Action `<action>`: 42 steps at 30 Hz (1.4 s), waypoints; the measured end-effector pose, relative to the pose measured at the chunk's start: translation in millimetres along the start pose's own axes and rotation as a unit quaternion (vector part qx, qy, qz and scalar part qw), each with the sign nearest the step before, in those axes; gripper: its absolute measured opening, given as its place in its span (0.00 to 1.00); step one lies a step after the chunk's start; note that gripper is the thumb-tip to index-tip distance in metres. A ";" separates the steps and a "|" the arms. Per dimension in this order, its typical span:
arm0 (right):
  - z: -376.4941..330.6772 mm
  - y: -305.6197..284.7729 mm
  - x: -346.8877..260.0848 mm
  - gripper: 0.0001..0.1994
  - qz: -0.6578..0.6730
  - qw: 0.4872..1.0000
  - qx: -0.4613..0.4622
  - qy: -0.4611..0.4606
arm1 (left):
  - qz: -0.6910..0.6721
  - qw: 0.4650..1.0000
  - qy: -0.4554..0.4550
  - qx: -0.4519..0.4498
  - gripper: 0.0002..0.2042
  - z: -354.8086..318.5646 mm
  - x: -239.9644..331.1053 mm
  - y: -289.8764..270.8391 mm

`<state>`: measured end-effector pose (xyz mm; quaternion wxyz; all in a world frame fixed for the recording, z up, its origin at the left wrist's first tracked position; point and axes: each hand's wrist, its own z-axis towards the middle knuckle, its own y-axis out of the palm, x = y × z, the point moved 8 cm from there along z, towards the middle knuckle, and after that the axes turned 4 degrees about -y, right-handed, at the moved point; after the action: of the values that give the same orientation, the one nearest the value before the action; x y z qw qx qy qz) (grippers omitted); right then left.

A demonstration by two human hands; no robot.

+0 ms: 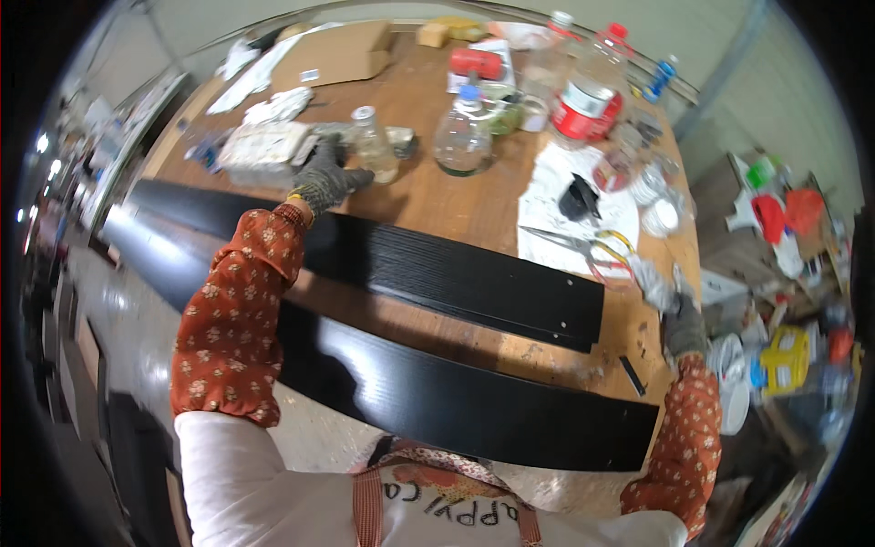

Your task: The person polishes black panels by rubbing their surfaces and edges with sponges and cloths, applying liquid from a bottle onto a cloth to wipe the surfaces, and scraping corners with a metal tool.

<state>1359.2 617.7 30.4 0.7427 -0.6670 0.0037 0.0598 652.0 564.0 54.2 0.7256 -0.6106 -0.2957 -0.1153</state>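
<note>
My left hand (330,178), in a grey knit glove, reaches over the far black board (428,264). Its fingers are spread, thumb toward a small glass bottle (372,146) with a white cap, fingertips beside a wrapped whitish block (264,153); it grips nothing I can see. At the table's right edge is my right hand (684,326), gloved too and blurred, next to a crumpled whitish wad (649,283). Whether it holds anything is unclear. A second, longer black board (474,401) with a curved edge lies nearest me, overhanging the front.
Scissors (583,244) with red and yellow handles lie on white paper (544,196) at right. Behind stand a blue-capped glass flask (460,141), a large plastic bottle (588,91) and a cardboard box (333,55). A black strip (633,376) lies by the right edge. Shelves with clutter stand right.
</note>
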 end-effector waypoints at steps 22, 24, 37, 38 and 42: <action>-128.1 -188.6 -119.7 0.26 0.452 0.886 0.088 -0.056 | -0.191 0.952 0.192 -0.143 0.26 -47.2 231.4 50.3; -120.5 -186.9 -167.9 0.21 0.532 0.836 -0.038 -0.133 | -0.231 0.934 0.212 -0.173 0.32 -110.2 288.2 61.6; -229.7 -120.2 -110.5 0.41 0.739 0.665 -0.038 -0.096 | -0.431 0.809 0.148 -0.372 0.35 -287.0 425.7 108.9; -237.5 -113.4 -93.2 0.40 0.781 0.618 -0.035 -0.083 | -0.322 0.860 0.123 -0.377 0.42 -289.5 426.6 119.7; -234.0 -93.1 0.6 0.21 0.844 0.534 0.038 0.032 | -0.253 0.886 0.214 -0.325 0.37 -313.7 437.0 123.1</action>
<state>1386.0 376.2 96.7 0.3715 -0.3273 0.5906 0.6372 1156.4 377.4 177.7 0.4786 -0.6767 -0.2238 -0.5128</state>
